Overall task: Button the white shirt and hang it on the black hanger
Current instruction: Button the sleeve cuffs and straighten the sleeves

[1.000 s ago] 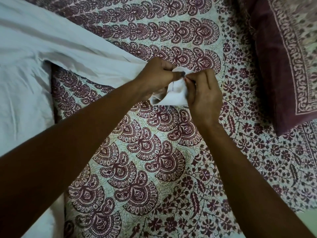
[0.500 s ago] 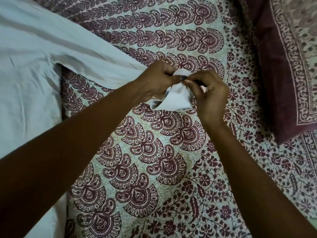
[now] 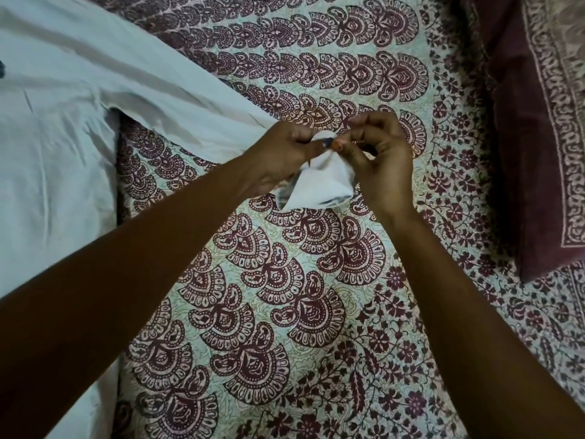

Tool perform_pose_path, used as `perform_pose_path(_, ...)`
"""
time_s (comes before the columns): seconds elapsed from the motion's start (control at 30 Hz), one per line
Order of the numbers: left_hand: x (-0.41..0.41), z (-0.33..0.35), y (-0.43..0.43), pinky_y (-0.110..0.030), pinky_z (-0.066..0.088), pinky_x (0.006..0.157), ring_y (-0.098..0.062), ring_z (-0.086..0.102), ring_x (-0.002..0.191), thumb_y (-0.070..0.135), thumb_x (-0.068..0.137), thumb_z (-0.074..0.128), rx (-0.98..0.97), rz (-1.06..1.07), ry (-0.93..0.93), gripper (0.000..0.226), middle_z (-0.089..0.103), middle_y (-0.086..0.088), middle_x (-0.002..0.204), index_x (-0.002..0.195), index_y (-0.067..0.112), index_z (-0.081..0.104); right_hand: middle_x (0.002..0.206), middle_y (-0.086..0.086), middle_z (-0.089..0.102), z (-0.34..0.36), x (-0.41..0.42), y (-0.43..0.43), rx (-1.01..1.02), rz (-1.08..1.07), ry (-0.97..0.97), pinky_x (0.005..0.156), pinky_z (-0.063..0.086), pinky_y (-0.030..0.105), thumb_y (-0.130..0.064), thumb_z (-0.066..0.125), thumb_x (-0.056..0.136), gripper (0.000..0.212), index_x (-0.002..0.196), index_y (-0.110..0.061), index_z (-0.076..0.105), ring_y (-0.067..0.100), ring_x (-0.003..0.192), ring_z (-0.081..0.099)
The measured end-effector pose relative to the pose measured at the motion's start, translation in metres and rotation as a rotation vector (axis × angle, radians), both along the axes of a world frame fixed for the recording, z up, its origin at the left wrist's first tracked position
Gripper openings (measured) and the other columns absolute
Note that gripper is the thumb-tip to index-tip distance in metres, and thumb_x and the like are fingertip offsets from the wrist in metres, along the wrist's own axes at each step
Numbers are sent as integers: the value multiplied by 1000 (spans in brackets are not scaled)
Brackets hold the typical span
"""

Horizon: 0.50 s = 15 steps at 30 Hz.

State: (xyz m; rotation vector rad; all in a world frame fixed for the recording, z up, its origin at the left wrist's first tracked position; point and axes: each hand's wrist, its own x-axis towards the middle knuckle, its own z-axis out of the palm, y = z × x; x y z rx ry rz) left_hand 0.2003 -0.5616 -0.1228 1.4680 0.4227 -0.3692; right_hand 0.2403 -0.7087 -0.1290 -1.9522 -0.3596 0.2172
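Two bare forearms reach out over the bed, crossing a bedspread (image 3: 285,296) printed with maroon fan shapes and flowers. Where they meet, both hands are closed in a pinch on the cuff (image 3: 319,185) at the end of a sleeve. The left hand (image 3: 281,156) grips the cuff's edge between thumb and fingertips, the other fingers curled in. The right hand (image 3: 380,160) pinches the opposite edge, thumb pressed to forefinger, right against the left hand's fingertips; a small dark spot shows at that meeting point, too small to tell what it is. The cuff hangs below the pinch as a loose open fold, lifted off the bedspread. From there the sleeve runs back up and left to the white shirt (image 3: 57,137), which lies spread flat along the left side of the bed. Beyond, at the far right, a maroon pillow (image 3: 531,137) with a patterned border rests on the bedspread.
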Motion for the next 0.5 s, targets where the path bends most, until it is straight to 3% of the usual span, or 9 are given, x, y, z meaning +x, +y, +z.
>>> perform_pose_path(0.1, 0, -4, -1, -23, 47, 58, -14, 59, 66, 11, 92, 53, -196, 80, 75, 12, 67, -4, 77, 86, 10, 63, 97, 4, 58, -1, 4, 3, 12, 56, -24, 77, 50, 20, -4, 66, 81, 11, 86, -13, 64, 17, 93, 58)
perform_pose_path(0.17, -2, -7, 1, -23, 51, 62, -13, 63, 67, 8, 91, 51, -309, 122, 106, 12, 70, -2, 74, 89, 10, 63, 90, 10, 62, -2, 5, 5, 47, 102, 7, 76, 52, 28, -7, 67, 78, 7, 83, -12, 64, 23, 87, 61)
perform_pose_path(0.3, -5, -11, 6, -25, 54, 65, -12, 65, 71, 7, 92, 50, -377, 123, 119, 13, 71, 1, 75, 93, 12, 62, 84, 13, 65, -4, 7, 9, 45, 96, 25, 74, 54, 33, -5, 72, 74, 11, 81, -12, 68, 20, 80, 63)
perform_pose_path(0.4, -4, -11, 8, -26, 55, 66, -13, 65, 73, 8, 91, 52, -325, 120, 92, 12, 70, -3, 83, 95, 11, 63, 81, 2, 66, -1, 7, 14, 144, 12, 137, 69, 53, 22, 3, 75, 70, 22, 81, -12, 64, 7, 73, 63)
perform_pose_path(0.5, -1, -9, 13, -24, 53, 63, -8, 64, 67, 5, 88, 57, -79, 84, -6, 12, 69, 2, 77, 89, 14, 65, 80, -1, 65, -1, 4, 16, 157, -50, 188, 65, 52, 21, 3, 75, 71, 22, 84, -10, 64, 9, 72, 62)
